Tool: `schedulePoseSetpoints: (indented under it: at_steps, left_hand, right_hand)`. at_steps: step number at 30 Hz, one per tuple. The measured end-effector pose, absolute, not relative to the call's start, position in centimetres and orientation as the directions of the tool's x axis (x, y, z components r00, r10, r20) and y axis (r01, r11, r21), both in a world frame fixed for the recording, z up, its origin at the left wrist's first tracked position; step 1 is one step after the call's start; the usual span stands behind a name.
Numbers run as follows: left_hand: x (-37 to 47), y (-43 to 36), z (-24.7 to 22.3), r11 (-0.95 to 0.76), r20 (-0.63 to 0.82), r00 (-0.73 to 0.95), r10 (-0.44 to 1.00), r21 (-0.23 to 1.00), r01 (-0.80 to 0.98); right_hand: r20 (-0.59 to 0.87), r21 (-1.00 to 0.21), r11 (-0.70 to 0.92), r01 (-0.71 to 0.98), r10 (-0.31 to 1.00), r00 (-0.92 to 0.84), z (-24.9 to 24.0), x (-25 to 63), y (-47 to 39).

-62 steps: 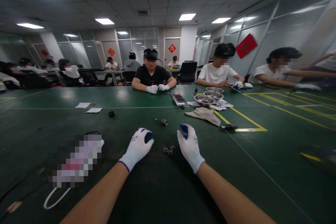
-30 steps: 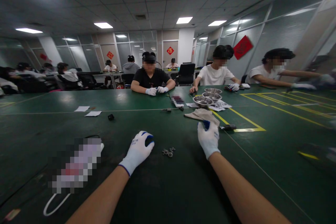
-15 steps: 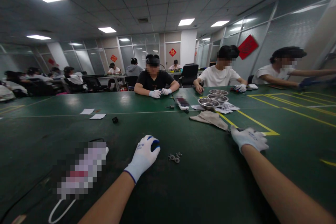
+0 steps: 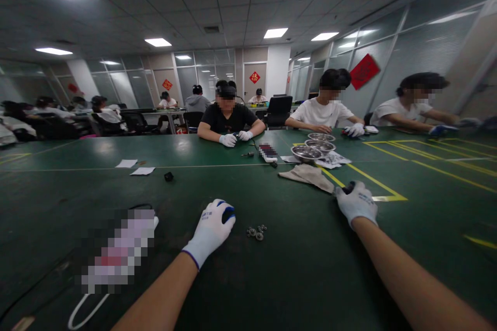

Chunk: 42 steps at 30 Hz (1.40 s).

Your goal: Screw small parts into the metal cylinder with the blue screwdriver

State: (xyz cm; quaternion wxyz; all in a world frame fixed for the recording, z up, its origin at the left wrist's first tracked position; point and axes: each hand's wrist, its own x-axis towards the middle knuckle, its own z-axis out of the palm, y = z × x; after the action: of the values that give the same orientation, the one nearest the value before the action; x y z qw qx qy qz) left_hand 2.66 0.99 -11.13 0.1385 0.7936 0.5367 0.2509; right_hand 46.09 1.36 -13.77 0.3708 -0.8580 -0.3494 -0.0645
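Note:
My left hand (image 4: 212, 226), in a white glove with blue on the palm side, rests on the green table (image 4: 233, 289) with its fingers curved and a gap between thumb and fingers. Several small metal parts (image 4: 256, 232) lie just right of it. Farther right, my right hand (image 4: 357, 202), gloved the same way, is at the near corner of a beige cloth (image 4: 306, 177). A dark object (image 4: 350, 186) shows at its thumb and fingers; whether that is a held item or the glove's palm is unclear.
Three metal bowls (image 4: 306, 152) stand on papers beyond the cloth. A blurred pale power strip (image 4: 120, 248) with a cable lies at left. A small black object (image 4: 168, 176) and two white papers (image 4: 142, 171) are farther back. Several people sit across the table.
My right hand has shifted slightly left, and its spread fingers have drawn in near the cloth's corner. My left hand has hardly moved. A person across the table has moved a hand near the bowls.

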Motion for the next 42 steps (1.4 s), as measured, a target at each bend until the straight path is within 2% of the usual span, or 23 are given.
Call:
schedulePoseSetpoints:
  at_steps: [3,8,11,15,19,22,24,27,29,31,36,42]
  left_hand:
    - [2.8,0.9,-10.9,-0.384,0.250,0.297,0.922,0.484,0.786]
    - [3.1,0.4,-10.7,-0.403,0.276,0.296,0.914,0.551,0.731]
    - [3.8,-0.6,-10.3,-0.445,0.307,0.322,0.895,0.647,0.620]
    - [5.2,-2.5,-9.8,-0.388,0.229,0.386,0.893,0.828,0.405]
    - [6.3,-3.6,-9.5,-0.366,0.256,0.354,0.899,0.885,0.287]
    - [6.6,-3.6,-9.1,-0.358,0.279,0.283,0.918,0.889,0.287]
    - [6.7,-3.3,-9.0,-0.300,0.230,0.290,0.929,0.926,0.227]
    - [7.3,-3.0,-9.3,-0.051,0.054,0.352,0.934,0.999,-0.020]
    - [7.7,-3.1,-9.7,0.169,-0.108,0.378,0.919,0.977,-0.133]
    - [7.9,-3.3,-9.9,0.253,-0.176,0.371,0.912,0.952,-0.172]
    - [7.5,-3.9,-9.4,0.008,0.046,0.440,0.897,0.993,-0.120]
    - [8.0,-4.0,-9.5,0.076,-0.060,0.383,0.922,0.997,-0.026]
  right_hand:
    - [0.375,-0.632,-0.421,0.651,0.569,0.732,-12.9,44.4,0.8]
    - [0.537,-0.650,-0.165,0.741,0.591,0.602,-11.4,39.9,-0.1]
    - [0.598,-0.635,0.005,0.772,0.636,0.488,-10.7,35.4,-0.6]
    - [0.523,-0.713,0.159,0.683,0.770,0.366,-9.9,28.1,-1.9]
    - [0.367,-0.850,0.166,0.499,0.867,0.336,-9.2,22.6,-3.1]
    - [0.348,-0.897,0.191,0.398,0.862,0.369,-9.1,20.9,-3.7]
    - [0.344,-0.918,0.204,0.339,0.837,0.426,-9.3,20.7,-4.0]
    - [0.357,-0.925,0.242,0.293,0.818,0.451,-9.8,20.8,-4.6]
    - [0.375,-0.920,0.269,0.286,0.817,0.437,-10.1,20.8,-5.1]
    - [0.384,-0.918,0.280,0.281,0.804,0.454,-10.4,20.8,-5.5]
    - [0.357,-0.932,0.262,0.250,0.778,0.516,-10.7,20.9,-5.7]
    - [0.376,-0.925,0.283,0.252,0.765,0.522,-11.0,20.9,-5.9]
